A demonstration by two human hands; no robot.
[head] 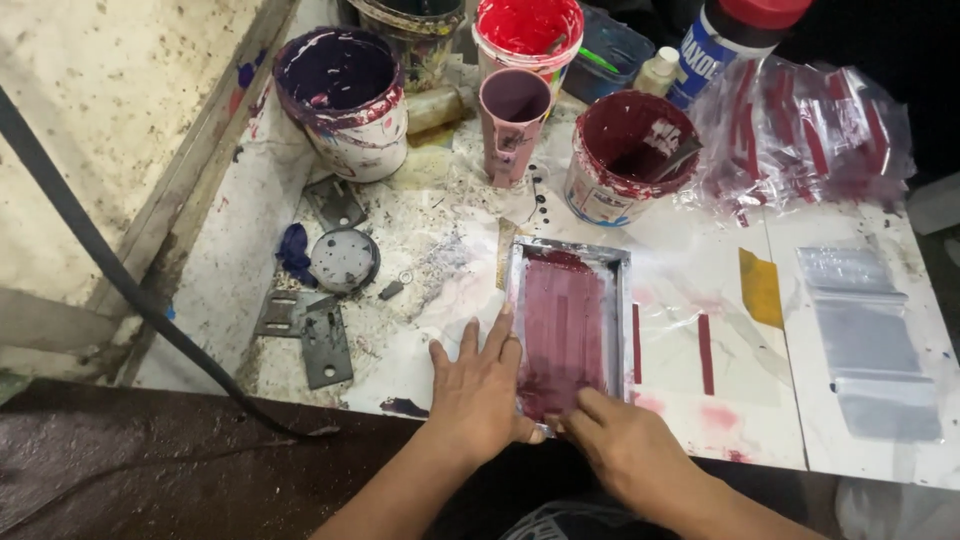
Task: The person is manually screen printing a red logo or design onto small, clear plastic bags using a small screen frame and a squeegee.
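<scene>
1. Lying flat at lower centre of the frame: left hand (480,395), fingers spread, pressing the left edge of a small metal-framed printing screen (570,325) smeared with dark red ink.
2. Pinching the screen's near edge at bottom centre: right hand (625,450), fingers drawn together.
3. Resting on the ink-stained white table (700,400), mid-frame: the screen.
4. Standing along the top: purple paint bucket (345,100), maroon paint bucket (625,155), pink cup (513,120).
</scene>
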